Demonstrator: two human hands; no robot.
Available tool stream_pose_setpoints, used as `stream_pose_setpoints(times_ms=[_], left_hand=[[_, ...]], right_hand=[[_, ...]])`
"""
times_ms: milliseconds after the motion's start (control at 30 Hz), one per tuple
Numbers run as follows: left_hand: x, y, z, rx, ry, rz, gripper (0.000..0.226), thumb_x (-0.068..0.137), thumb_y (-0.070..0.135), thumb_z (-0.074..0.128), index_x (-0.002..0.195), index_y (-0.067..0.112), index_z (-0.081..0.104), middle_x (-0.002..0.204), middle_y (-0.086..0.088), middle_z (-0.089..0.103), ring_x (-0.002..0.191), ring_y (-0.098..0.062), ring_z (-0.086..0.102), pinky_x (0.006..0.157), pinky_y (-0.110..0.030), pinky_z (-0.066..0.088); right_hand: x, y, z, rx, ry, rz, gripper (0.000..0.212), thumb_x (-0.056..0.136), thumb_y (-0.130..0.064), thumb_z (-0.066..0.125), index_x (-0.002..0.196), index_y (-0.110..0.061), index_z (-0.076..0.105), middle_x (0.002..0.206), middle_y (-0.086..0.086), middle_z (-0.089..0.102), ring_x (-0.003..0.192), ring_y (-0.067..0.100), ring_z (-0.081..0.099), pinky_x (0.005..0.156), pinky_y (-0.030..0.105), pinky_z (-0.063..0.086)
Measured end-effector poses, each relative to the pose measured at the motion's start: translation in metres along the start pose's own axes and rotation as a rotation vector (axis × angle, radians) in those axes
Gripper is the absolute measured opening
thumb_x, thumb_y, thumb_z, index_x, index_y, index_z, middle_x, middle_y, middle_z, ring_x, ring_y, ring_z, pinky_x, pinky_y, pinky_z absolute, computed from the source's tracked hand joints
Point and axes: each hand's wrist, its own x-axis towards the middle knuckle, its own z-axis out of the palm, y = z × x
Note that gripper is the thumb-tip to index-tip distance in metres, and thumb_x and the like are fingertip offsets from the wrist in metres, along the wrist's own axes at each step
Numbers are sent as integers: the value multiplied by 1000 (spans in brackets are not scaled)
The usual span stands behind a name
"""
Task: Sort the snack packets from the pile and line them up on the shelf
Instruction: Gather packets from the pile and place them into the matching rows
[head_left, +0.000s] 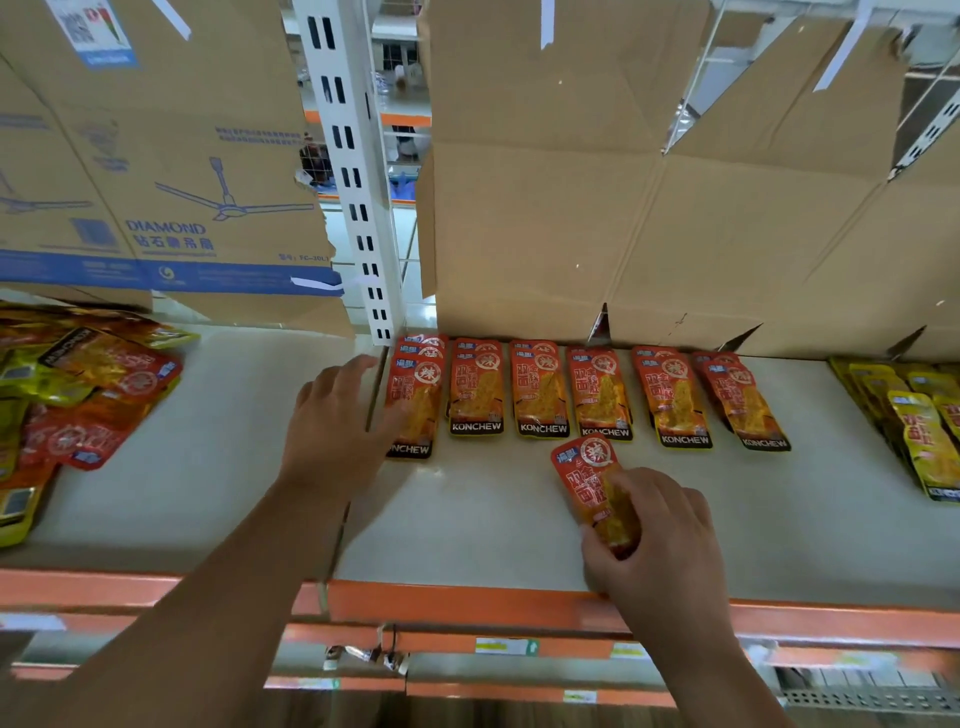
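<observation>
Gripped by the right hand (654, 540): one red packet (584, 465), lower centre-right of the frame, fingers and thumb curled round its lower end; packet flat on the shelf (467, 525), just in front of the row.

Left hand (337, 421): fingers extended, nothing held, fingertips laid against the leftmost stack (415, 400) at centre.

Row (540, 389) – six stacks of red packets, lined up side by side along the cardboard (571, 208) at the shelf's back.

Pile (78, 384): red and yellow packets, mixed, at the left edge.

Yellow packets (914, 431) – stacked at the right edge.

Post (353, 182): white, slotted, upper centre.
</observation>
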Motion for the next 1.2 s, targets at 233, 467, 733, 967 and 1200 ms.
stream_pose_setpoints(times_ms=[233, 467, 733, 967, 1200], left_hand=[[26, -35, -17, 130, -90, 74, 57, 95, 49, 58, 146, 24, 49, 142, -7, 58, 129, -32, 48, 106, -49, 42], [32, -48, -11, 104, -81, 138, 58, 94, 56, 52, 142, 24, 53, 139, -5, 61, 124, -30, 50, 103, -45, 43], [34, -56, -6, 134, -65, 178, 60, 93, 67, 46, 139, 28, 49, 135, 2, 55, 123, -25, 47, 99, -45, 42], [36, -56, -6, 194, -71, 194, 57, 91, 65, 48, 134, 28, 53, 129, 3, 57, 119, -24, 49, 93, -43, 42], [35, -55, -6, 213, -64, 208, 54, 93, 64, 50, 131, 27, 56, 127, 4, 59, 117, -23, 49, 90, -42, 42]], right_hand=[[10, -41, 6, 52, 77, 58, 58, 77, -48, 82, 126, -26, 59, 123, -7, 61, 111, 19, 50, 87, 32, 44], [52, -116, 48, 69, 142, 111, 60, 77, -55, 55, 128, -23, 58, 119, -1, 62, 113, 26, 50, 93, 46, 50], [80, -143, 78, 19, 185, 201, 52, 80, -44, 75, 124, -20, 62, 122, 3, 62, 116, 31, 51, 99, 49, 47], [82, -157, 90, -10, 188, 227, 48, 82, -45, 70, 124, -24, 59, 125, -1, 58, 115, 26, 46, 98, 46, 46], [81, -153, 94, -25, 163, 232, 48, 83, -48, 71, 125, -27, 60, 129, -3, 55, 120, 22, 40, 102, 49, 45]])
